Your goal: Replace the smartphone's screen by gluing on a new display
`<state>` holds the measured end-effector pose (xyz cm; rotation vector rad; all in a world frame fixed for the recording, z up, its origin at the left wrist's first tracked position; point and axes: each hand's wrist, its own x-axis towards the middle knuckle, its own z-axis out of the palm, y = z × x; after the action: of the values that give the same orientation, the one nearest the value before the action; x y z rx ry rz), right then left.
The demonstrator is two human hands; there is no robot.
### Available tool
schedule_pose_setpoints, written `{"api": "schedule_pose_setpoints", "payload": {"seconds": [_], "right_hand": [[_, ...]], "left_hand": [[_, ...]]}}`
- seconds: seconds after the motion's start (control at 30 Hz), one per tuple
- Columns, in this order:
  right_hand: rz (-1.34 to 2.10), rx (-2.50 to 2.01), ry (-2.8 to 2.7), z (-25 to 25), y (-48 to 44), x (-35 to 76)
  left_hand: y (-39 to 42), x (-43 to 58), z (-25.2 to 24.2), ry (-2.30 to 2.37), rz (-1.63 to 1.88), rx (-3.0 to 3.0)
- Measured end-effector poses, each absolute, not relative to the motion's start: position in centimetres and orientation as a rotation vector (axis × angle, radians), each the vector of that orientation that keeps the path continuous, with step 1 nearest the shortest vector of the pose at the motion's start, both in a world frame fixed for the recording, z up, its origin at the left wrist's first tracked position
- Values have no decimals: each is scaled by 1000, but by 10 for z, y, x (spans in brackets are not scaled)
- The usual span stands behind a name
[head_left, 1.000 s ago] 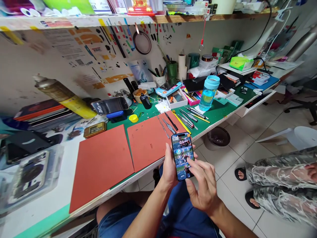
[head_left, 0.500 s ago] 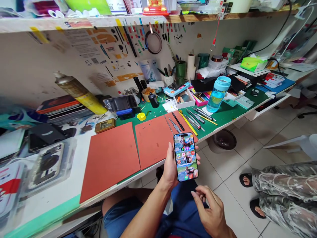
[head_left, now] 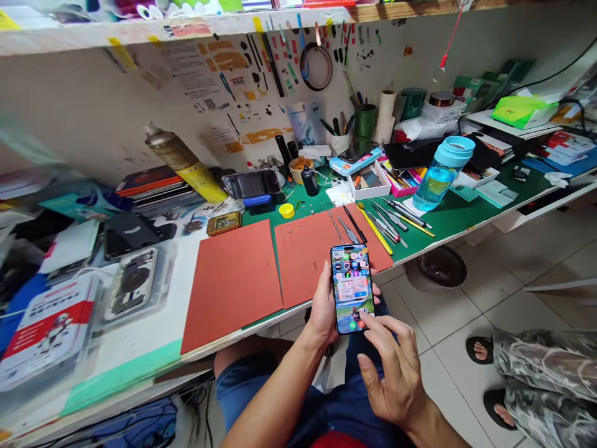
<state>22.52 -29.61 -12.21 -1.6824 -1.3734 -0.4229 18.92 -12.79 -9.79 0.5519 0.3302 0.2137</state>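
A smartphone [head_left: 352, 287] with a lit screen full of app icons and a pop-up window is held upright just in front of the workbench edge. My left hand [head_left: 321, 308] grips it from the left side, fingers wrapped around its back. My right hand [head_left: 389, 367] is below and to the right, fingers loosely curled, with the index fingertip touching the bottom of the screen. Behind the phone lie two orange-red mats [head_left: 233, 280] on the green bench top [head_left: 448, 218].
Tweezers and screwdrivers [head_left: 382, 221] lie beside the mats, with a blue water bottle [head_left: 441, 174], a spray can [head_left: 186, 163], another phone on a stand [head_left: 250, 183] and parts boxes [head_left: 51, 330]. Another person's legs in sandals [head_left: 536, 367] are on the tiled floor at right.
My right hand came back up and its index finger touches the screen's bottom; a pop-up now shows on the display. The view shifted left and slightly down.
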Motion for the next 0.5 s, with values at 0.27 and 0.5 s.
{"api": "schedule_pose_setpoints", "payload": {"seconds": [0.27,0.5], "right_hand": [[-421,-1692,-1322,-119,-285,234],[-360,-1658,-1490,-112,-270,232]], "left_hand": [[-115,175,-92,269,188,519],[-88,174,-81,277,244,580]]}}
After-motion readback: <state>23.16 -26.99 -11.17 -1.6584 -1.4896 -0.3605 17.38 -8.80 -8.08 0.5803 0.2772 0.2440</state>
